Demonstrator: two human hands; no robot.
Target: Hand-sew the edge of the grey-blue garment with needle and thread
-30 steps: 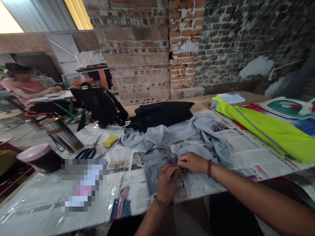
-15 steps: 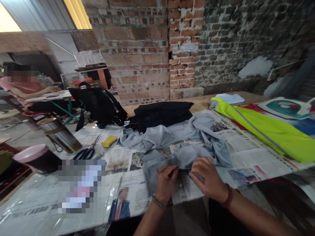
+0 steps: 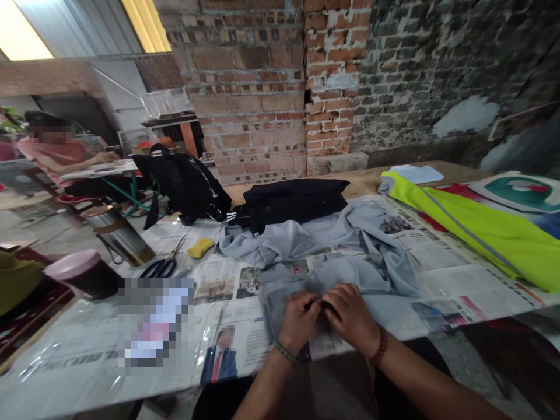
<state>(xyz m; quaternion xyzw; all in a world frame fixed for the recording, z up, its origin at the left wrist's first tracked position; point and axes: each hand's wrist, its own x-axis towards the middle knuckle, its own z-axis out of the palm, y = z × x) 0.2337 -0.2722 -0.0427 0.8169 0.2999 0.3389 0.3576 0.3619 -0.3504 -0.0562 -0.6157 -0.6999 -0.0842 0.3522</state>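
Observation:
A grey garment (image 3: 284, 240) lies crumpled across the newspaper, and its near part reaches the table's front edge. My left hand (image 3: 298, 322) is closed on the edge of this grey cloth, thumb and fingers pinched together. Right beside it, my right hand (image 3: 349, 312) also pinches the cloth, its fingertips almost touching those of the left. Whatever small thing may be between the fingertips is hidden. Behind the grey garment rests a folded black garment (image 3: 297, 201).
Newspaper under clear plastic (image 3: 83, 361) covers the table. At left are a pink-lidded cup (image 3: 83, 274), a steel flask (image 3: 122, 233), scissors (image 3: 164, 265), a yellow sponge (image 3: 200, 248) and a black bag (image 3: 188, 186). A neon vest (image 3: 472, 227) and an iron (image 3: 520, 191) lie right. Another person sits far left.
My right hand has moved left, closing the gap to my left hand at the grey cloth. The view has shifted slightly, so the scene sits a little further right.

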